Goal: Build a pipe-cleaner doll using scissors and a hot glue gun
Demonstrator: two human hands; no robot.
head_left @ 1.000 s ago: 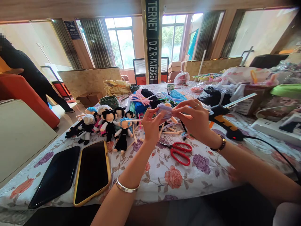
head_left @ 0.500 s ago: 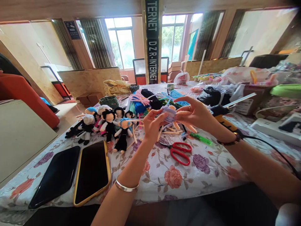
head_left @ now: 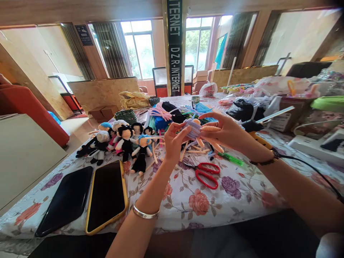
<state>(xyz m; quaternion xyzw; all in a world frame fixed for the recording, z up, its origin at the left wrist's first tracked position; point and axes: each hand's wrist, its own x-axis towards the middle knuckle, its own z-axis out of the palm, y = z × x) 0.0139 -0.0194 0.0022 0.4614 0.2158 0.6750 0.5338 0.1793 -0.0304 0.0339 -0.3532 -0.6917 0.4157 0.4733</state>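
Lilac doll head (head_left: 192,129) pinched between left hand (head_left: 173,141) and right hand (head_left: 225,132), both grips closed.

Craft workshop — finished dolls (head_left: 118,141), pipe cleaners (head_left: 161,116), glue gun (head_left: 255,130).

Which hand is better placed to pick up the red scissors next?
Probably the right hand: the red scissors lie below it, though both hands grip the lilac doll piece.

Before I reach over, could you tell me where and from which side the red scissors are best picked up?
Grip the red scissors by their looped handles, which lie toward the near table edge; the dark blades point away to the left, under the left hand. Come from above on the near side, since they lie flat on the floral tablecloth with open cloth around the loops.
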